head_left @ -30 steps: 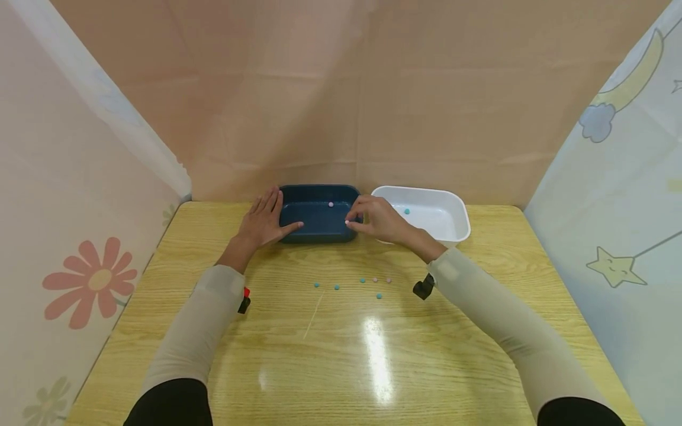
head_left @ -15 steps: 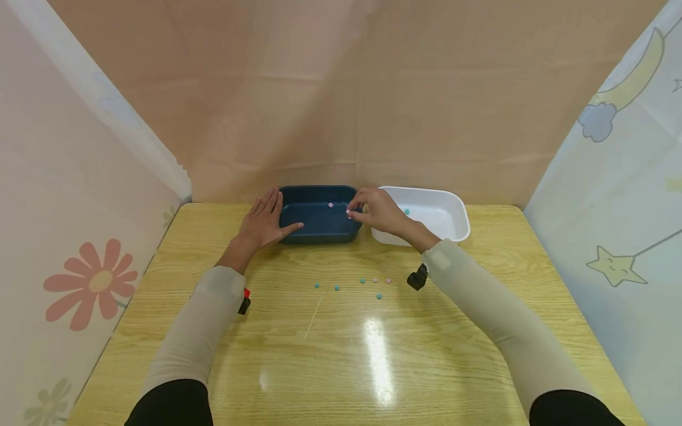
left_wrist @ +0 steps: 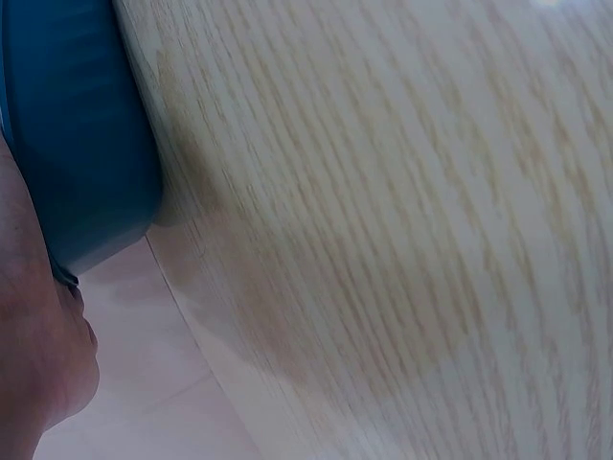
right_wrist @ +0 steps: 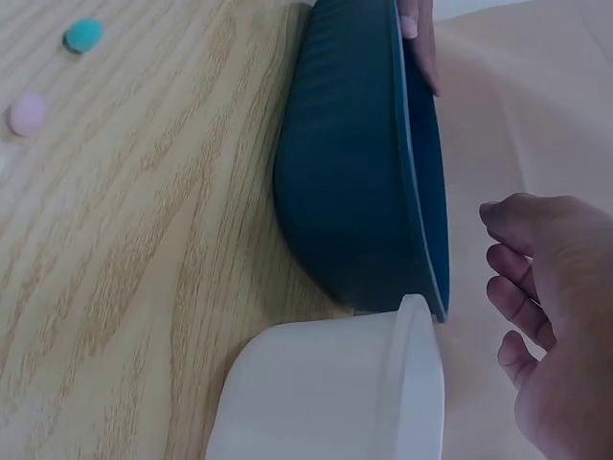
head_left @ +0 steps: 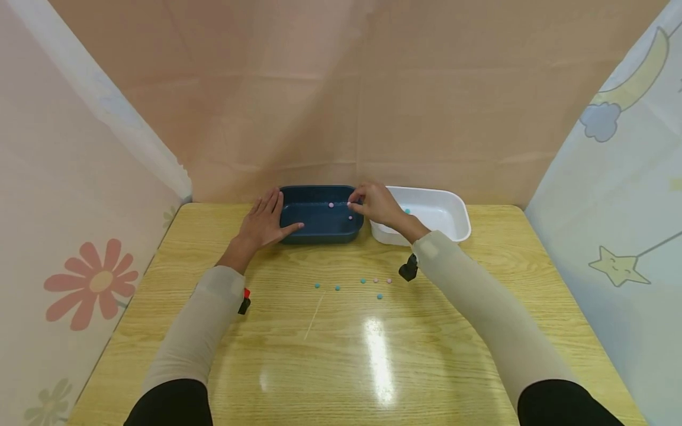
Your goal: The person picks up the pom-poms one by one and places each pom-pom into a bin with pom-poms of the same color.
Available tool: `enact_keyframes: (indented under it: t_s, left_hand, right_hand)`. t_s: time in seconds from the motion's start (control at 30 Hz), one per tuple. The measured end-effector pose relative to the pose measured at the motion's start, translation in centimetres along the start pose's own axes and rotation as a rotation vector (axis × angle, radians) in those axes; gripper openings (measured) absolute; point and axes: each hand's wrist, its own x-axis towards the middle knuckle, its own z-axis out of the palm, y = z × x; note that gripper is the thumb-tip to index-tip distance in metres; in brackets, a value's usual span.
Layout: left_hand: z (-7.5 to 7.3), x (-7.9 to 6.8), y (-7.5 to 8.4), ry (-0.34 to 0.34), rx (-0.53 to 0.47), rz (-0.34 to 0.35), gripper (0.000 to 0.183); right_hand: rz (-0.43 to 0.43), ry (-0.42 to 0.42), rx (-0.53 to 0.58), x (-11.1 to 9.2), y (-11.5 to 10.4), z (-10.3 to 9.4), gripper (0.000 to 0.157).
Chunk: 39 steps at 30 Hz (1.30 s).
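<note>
We find the dark-blue tray on the table at its far edge, a first pink ball inside toward the far wall and a second pink ball inside near the right end. The left hand rests on the tray's left end, fingers straight, thumb spread wide across the near left corner. The right hand is raised at the tray's right end, fingers curled and fingertips close together; a pale spot shows at the tips, and we cannot tell whether it is a ball or a nail.

Just beside, to the right, we record the white tray, holding a teal ball. Nearer the person, on the wood-grain table, we count four loose teal balls and two loose pink balls, all well apart from both trays.

We note beige sleeves on both arms and a black device at the right wrist. Behind the table hangs a tan sheet; a flower-printed panel stands at left and a moon-and-star panel at right.
</note>
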Motion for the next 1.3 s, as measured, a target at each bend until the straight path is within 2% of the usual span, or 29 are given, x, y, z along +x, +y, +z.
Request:
enact_keyframes:
  t_s: [0.2, 0.5, 0.77, 1.3]
  left_hand:
    - [0.0, -0.1, 0.1, -0.002, -0.004, 0.004, 0.112]
    - [-0.2, 0.0, 0.1, -0.009, 0.026, -0.005, 0.112]
    - [0.0, -0.1, 0.3, -0.010, 0.013, 0.006, 0.113]
    - [0.0, -0.2, 0.4, -0.003, -0.011, 0.005, 0.113]
  right_hand:
    - [0.029, -0.014, -0.002, 0.5, 0.3, 0.3, 0.015]
    - [0.067, 0.015, -0.023, 1.3, 0.7, 1.0, 0.013]
    - [0.118, 0.007, -0.029, 1.3, 1.1, 1.4, 0.012]
    - [0.159, 0.007, -0.014, 1.5, 1.1, 1.5, 0.014]
